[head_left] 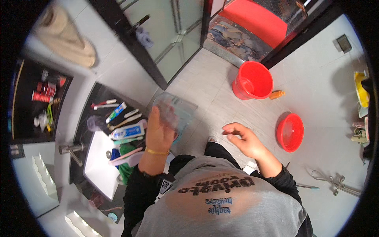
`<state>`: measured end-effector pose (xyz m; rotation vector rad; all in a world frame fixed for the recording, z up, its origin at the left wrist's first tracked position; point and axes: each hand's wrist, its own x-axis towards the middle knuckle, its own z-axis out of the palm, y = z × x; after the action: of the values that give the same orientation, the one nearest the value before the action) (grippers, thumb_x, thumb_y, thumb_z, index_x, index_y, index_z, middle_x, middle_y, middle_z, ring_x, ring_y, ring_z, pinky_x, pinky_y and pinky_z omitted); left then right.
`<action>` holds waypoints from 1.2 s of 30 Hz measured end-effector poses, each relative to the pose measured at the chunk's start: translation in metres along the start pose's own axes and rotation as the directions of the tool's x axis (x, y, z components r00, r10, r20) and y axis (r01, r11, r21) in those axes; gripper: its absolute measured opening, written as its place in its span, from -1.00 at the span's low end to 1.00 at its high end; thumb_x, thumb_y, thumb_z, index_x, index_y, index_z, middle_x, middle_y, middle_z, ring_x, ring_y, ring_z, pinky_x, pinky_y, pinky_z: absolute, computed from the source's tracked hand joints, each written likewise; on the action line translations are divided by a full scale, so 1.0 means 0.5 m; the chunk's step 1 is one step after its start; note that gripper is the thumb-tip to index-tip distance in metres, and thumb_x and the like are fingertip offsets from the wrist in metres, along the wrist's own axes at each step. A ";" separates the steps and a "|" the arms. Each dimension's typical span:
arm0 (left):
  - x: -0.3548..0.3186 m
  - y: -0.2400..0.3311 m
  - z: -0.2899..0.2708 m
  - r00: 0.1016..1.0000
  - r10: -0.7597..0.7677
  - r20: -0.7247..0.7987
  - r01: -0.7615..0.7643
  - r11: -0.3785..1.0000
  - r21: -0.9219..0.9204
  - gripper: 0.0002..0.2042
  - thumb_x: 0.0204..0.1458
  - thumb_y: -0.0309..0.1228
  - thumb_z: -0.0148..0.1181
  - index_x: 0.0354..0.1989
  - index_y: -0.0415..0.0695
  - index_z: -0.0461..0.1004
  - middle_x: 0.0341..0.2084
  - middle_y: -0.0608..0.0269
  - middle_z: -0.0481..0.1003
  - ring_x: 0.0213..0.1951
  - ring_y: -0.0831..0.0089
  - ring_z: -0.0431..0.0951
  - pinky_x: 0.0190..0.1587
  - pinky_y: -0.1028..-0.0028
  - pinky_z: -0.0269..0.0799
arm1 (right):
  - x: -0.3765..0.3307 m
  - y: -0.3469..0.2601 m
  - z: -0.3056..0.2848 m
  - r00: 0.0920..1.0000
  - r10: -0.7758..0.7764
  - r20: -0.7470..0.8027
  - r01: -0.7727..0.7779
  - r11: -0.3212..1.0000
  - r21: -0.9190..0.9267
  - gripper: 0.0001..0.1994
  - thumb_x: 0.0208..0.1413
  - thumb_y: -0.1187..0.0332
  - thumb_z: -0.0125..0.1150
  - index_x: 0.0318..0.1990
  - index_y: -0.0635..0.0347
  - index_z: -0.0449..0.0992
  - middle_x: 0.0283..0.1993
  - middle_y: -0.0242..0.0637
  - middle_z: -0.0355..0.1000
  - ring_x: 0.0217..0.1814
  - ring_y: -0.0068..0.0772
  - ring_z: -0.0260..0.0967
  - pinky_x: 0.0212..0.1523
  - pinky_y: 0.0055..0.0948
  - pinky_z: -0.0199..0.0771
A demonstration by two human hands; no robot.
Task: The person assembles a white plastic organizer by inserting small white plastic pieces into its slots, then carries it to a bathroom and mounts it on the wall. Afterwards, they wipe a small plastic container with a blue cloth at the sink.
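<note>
**Clear cup held over the floor by the sink**

Clear, bluish plastic cup [173, 112], raised just right of the dark surface [98, 93] and its white basin [98, 164]. Looks light, stiff, thin-walled; likely slick if wet, so a wrap round the body suits it better than a pinch at the rim. Left hand [158, 132] closed round the cup's near side, fingers curled; contents hard to tell, motion blur. Right hand [244, 140] empty, half open, fingers loosely bent, above the tiled floor [221, 102]. Toothpaste tubes [128, 130] lie left of the cup.
</note>
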<state>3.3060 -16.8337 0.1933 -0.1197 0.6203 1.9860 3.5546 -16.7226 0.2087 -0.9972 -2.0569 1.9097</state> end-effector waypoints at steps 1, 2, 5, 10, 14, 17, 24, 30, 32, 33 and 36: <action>0.032 -0.035 0.015 0.992 -0.078 0.097 0.084 0.995 -0.057 -0.55 0.12 -0.10 0.05 0.02 -0.21 0.30 -0.05 0.01 0.41 -0.02 0.22 0.43 0.02 0.28 0.39 | -0.001 0.012 -0.049 0.997 -0.069 -0.039 0.070 0.997 0.028 -0.77 0.15 0.43 0.07 -0.05 0.25 0.38 -0.17 -0.33 0.44 -0.10 -0.51 0.37 -0.06 -0.47 0.33; 0.073 -0.074 0.045 0.981 -0.156 0.114 0.165 0.983 -0.078 -0.56 0.11 -0.08 0.05 -0.02 -0.21 0.34 -0.05 -0.01 0.41 -0.02 0.22 0.43 0.01 0.28 0.39 | -0.001 0.023 -0.091 0.994 -0.072 -0.084 0.079 0.994 0.075 -0.78 0.15 0.44 0.06 -0.06 0.26 0.38 -0.18 -0.33 0.44 -0.10 -0.52 0.36 -0.05 -0.48 0.33; 0.187 -0.167 0.078 0.952 -0.301 0.057 0.306 0.944 -0.125 -0.57 0.11 -0.05 0.04 -0.12 -0.23 0.43 -0.03 -0.06 0.40 -0.01 0.21 0.42 0.00 0.30 0.40 | 0.024 0.045 -0.197 0.974 -0.077 -0.214 0.109 0.984 0.144 -0.81 0.17 0.48 0.03 -0.07 0.28 0.38 -0.22 -0.35 0.42 -0.11 -0.54 0.36 -0.03 -0.50 0.31; 0.373 -0.256 0.127 0.925 -0.364 0.108 0.367 0.930 -0.011 -0.49 0.10 0.08 -0.06 -0.23 -0.21 0.47 -0.12 -0.01 0.46 -0.02 0.20 0.45 -0.02 0.35 0.44 | 0.135 0.055 -0.307 0.971 -0.044 -0.236 0.099 0.968 0.229 -0.81 0.17 0.47 0.03 -0.07 0.28 0.38 -0.20 -0.35 0.43 -0.10 -0.54 0.36 -0.04 -0.50 0.31; 0.545 -0.274 0.199 0.884 -0.434 0.174 0.447 0.893 -0.046 -0.47 0.09 0.09 -0.06 -0.18 -0.22 0.45 -0.07 -0.01 0.42 -0.02 0.23 0.44 -0.01 0.34 0.42 | 0.283 0.046 -0.401 0.980 -0.015 -0.198 0.058 0.974 0.217 -0.80 0.17 0.46 0.04 -0.07 0.29 0.37 -0.19 -0.34 0.43 -0.10 -0.54 0.36 -0.04 -0.50 0.31; 0.708 -0.277 0.285 0.861 -0.486 0.149 0.493 0.870 -0.012 -0.45 0.08 0.10 -0.06 -0.10 -0.21 0.40 -0.06 0.00 0.40 -0.05 0.25 0.43 -0.01 0.33 0.40 | 0.416 0.024 -0.492 0.972 0.033 -0.232 0.022 0.973 0.230 -0.81 0.17 0.46 0.05 -0.08 0.30 0.38 -0.20 -0.35 0.42 -0.09 -0.55 0.35 -0.04 -0.52 0.31; 1.098 -0.320 0.459 0.838 -0.538 0.094 0.518 0.837 0.178 -0.38 0.08 0.16 -0.11 0.02 -0.19 0.30 -0.10 0.10 0.40 -0.12 0.34 0.42 -0.02 0.40 0.35 | 0.661 -0.062 -0.730 0.931 0.050 -0.362 0.071 0.947 0.314 -0.81 0.20 0.45 0.02 -0.07 0.32 0.38 -0.20 -0.37 0.41 -0.08 -0.58 0.33 -0.04 -0.57 0.31; 1.392 -0.415 0.570 0.762 -0.631 0.146 0.626 0.775 0.086 -0.45 0.04 0.10 0.03 0.03 -0.09 0.33 -0.08 0.11 0.40 -0.12 0.27 0.42 -0.03 0.36 0.37 | 0.848 -0.028 -0.925 0.919 0.036 -0.393 0.088 0.952 0.293 -0.81 0.18 0.43 0.07 -0.08 0.26 0.38 -0.18 -0.38 0.39 -0.10 -0.61 0.29 -0.05 -0.57 0.31; 1.503 -0.453 0.617 0.750 -0.628 0.205 0.643 0.765 -0.009 -0.48 0.00 0.04 0.11 0.03 -0.05 0.33 -0.06 0.10 0.40 -0.10 0.22 0.42 -0.06 0.28 0.39 | 0.925 0.012 -1.004 0.924 0.082 -0.374 0.023 0.963 0.267 -0.84 0.15 0.42 0.10 -0.13 0.24 0.42 -0.23 -0.41 0.40 -0.14 -0.63 0.27 -0.08 -0.55 0.32; 1.555 -0.470 0.638 0.762 -0.628 0.156 0.630 0.775 0.043 -0.51 0.04 0.06 0.03 -0.03 -0.09 0.38 -0.05 0.14 0.42 -0.05 0.28 0.42 -0.07 0.29 0.38 | 0.962 0.030 -1.045 0.901 0.074 -0.427 0.033 0.971 0.237 -0.82 0.15 0.38 0.11 -0.13 0.23 0.43 -0.23 -0.39 0.41 -0.14 -0.60 0.29 -0.08 -0.52 0.33; 1.731 -0.520 0.731 0.827 -0.559 0.055 0.544 0.821 0.175 -0.47 0.07 0.07 -0.01 -0.10 -0.23 0.42 -0.09 0.09 0.44 -0.04 0.28 0.43 -0.16 0.23 0.43 | 1.061 0.060 -1.194 0.883 0.206 -0.422 -0.165 0.977 0.132 -0.74 0.14 0.23 0.12 -0.12 0.22 0.44 -0.21 -0.30 0.44 -0.12 -0.50 0.33 -0.06 -0.44 0.33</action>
<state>3.1727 -15.8712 0.1167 -0.0896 0.5862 1.3643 3.4816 -15.9322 0.1158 -1.4854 -1.6544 1.6470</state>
